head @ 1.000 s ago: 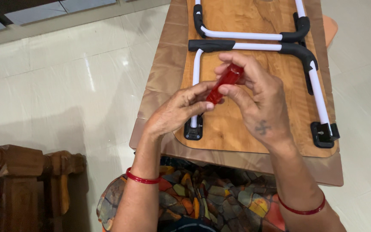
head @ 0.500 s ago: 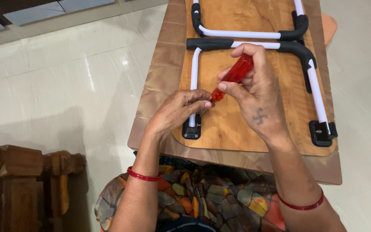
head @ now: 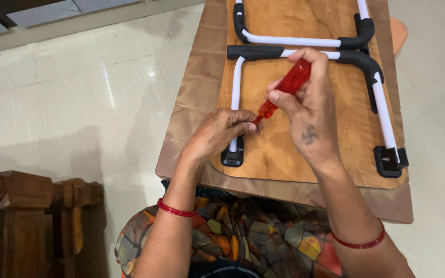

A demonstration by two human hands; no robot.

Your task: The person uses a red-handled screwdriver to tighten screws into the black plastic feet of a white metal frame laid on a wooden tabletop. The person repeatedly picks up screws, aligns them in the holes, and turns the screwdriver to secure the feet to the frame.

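Over the near left corner of the upturned wooden tabletop (head: 310,154), the right hand (head: 310,116) grips a red-handled screwdriver (head: 287,87), tilted down-left; its tip is hidden under the left hand (head: 222,134), whose fingers close around the tip beside the black bracket (head: 232,157); 2 white folding legs (head: 294,41) lie flat above.

red-handled screwdriver (head: 288,86) tilted, tip toward black bracket (head: 232,156).

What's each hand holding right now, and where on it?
Right hand grips the red screwdriver by its handle. Left hand pinches near its tip, beside the black bracket.
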